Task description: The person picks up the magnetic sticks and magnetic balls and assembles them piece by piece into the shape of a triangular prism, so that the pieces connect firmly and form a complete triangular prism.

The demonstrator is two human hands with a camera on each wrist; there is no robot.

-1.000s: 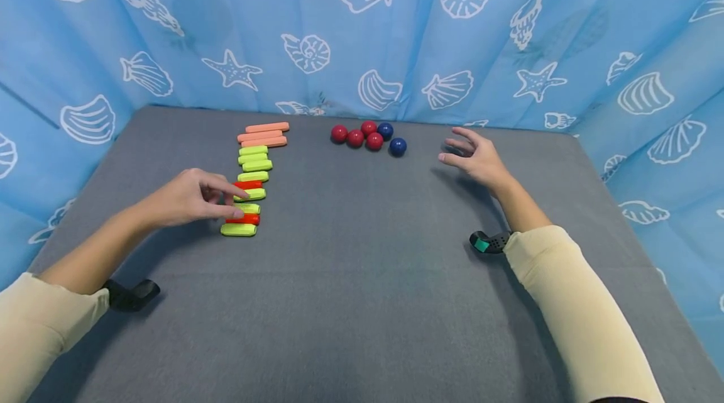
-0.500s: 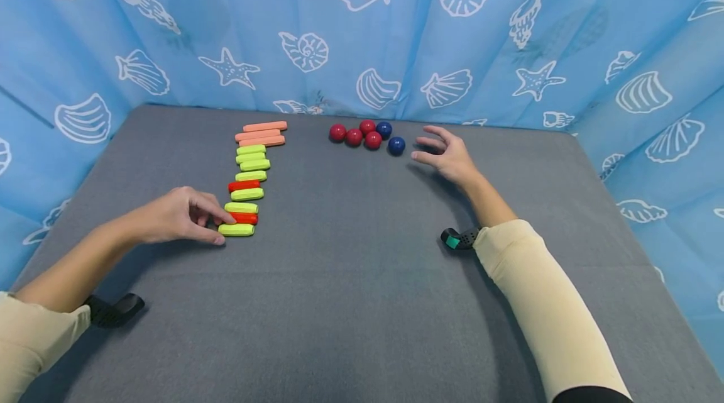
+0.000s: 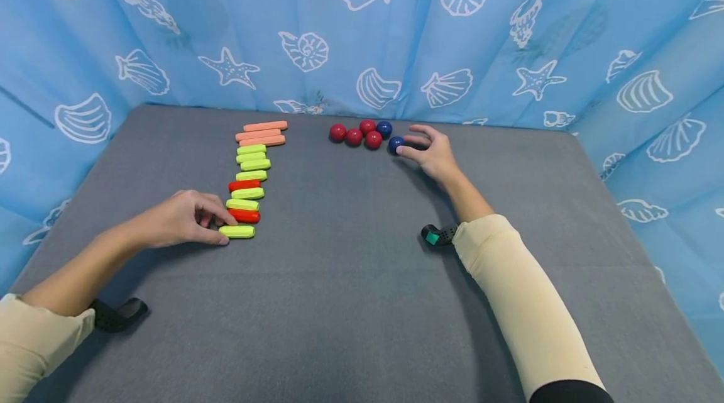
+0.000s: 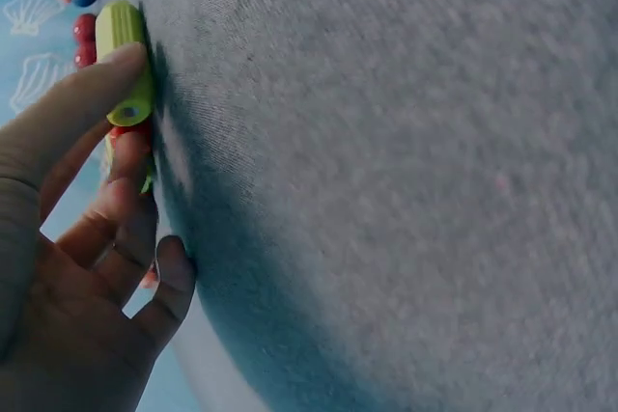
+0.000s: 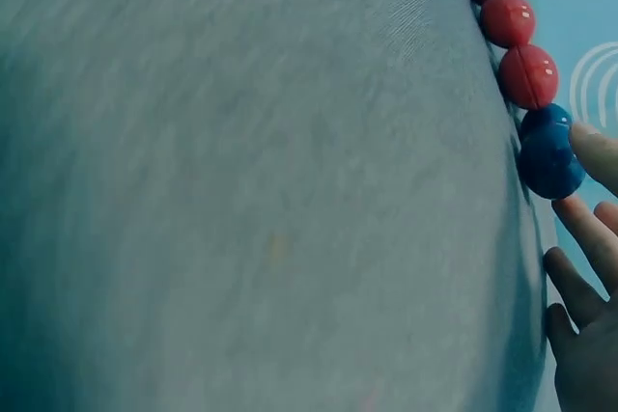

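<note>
At the near end of the column on the left, my left hand (image 3: 186, 219) has thumb and forefinger about the left end of a short ridged yellow-green stick (image 3: 240, 232). In the left wrist view the thumb lies across that stick (image 4: 124, 26), and the forefinger is on its far side by a red stick (image 3: 246, 215). My right hand (image 3: 434, 154), at the back, pinches a blue ball (image 3: 395, 144) between thumb and forefinger. The right wrist view shows the thumb against the ball (image 5: 550, 163) and the other fingers spread below. A second blue ball (image 3: 384, 129) is just behind it.
Several dark red balls (image 3: 354, 137) cluster left of the blue ones. Farther up the stick column lie more yellow-green sticks (image 3: 251, 175), another red stick (image 3: 244, 185) and orange sticks (image 3: 261, 134). A blue shell-print curtain (image 3: 317, 7) borders the grey cloth-covered table (image 3: 339, 296).
My right hand has moved left to the nearer blue ball and closed its fingers on it. My left hand has come down the column to the nearest stick; the red one beside it has shifted slightly.
</note>
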